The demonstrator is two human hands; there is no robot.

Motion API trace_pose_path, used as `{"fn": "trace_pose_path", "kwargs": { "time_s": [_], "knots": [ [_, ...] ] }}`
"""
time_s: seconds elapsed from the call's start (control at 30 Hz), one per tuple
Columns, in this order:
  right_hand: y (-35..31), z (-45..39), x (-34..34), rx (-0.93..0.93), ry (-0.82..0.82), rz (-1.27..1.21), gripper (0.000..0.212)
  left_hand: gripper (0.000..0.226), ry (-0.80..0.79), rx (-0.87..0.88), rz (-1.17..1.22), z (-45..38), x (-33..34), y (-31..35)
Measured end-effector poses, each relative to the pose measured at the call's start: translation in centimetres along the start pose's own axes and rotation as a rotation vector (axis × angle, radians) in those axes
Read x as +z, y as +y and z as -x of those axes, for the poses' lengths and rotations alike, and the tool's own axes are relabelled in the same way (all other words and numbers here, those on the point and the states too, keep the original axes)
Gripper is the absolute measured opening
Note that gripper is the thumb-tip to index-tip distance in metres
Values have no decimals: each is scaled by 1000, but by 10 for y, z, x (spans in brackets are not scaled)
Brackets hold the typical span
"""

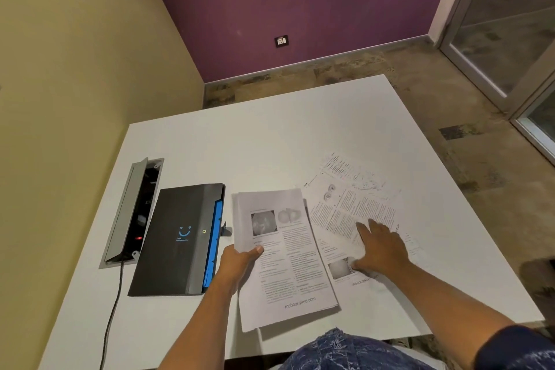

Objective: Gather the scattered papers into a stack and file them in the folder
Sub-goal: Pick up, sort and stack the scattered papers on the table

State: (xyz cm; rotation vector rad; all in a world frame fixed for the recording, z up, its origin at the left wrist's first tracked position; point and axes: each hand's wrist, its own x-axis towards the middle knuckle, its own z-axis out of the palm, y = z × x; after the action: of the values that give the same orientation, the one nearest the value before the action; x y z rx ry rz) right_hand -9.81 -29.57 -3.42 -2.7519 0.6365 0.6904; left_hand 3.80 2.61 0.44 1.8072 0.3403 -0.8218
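Gathering step. Left hand point(240, 258) pinches partial paper stack point(285, 258), frame centre; right hand point(380, 246) lies flat-fingered on loose sheets point(354, 204). Next: slide these onto stack; folder point(177, 237) unopened.

bare forearms, dark blue sleeve point(516, 348) (right), patterned denim point(345, 351)

Dim warm indoor light, soft shadows under the papers point(288, 255); wide-angle bending at edges, slight softness

The right hand point(380, 246) covers part of the loose printed white sheets point(354, 207), whose small text is blurred, and the bottom edge crops both forearms.
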Motion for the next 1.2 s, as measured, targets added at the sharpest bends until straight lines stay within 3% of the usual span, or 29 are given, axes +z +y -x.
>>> {"fn": "trace_pose_path", "kwargs": {
  "time_s": [0.13,0.37,0.57,0.93,1.0,1.13,1.2],
  "knots": [
    [4,5,9,-9,-63,159,108,35,7,-34,-5,1,-8,-7],
    [-3,-4,24,-25,-62,288,76,33,-5,-56,20,1,-12,-9],
    [2,-6,17,-88,-71,211,92,30,8,-68,37,2,-13,-8],
    [-11,3,12,-96,-59,350,93,27,19,-56,56,3,-12,-4],
    [-3,-3,9,-77,-11,268,84,29,16,-54,55,2,-11,-4],
    [24,-19,-7,24,131,60,40,33,17,-61,37,-1,-7,-6],
    [39,-28,-16,113,124,-63,37,32,-2,-57,34,-1,-4,-5]
  ]
}}
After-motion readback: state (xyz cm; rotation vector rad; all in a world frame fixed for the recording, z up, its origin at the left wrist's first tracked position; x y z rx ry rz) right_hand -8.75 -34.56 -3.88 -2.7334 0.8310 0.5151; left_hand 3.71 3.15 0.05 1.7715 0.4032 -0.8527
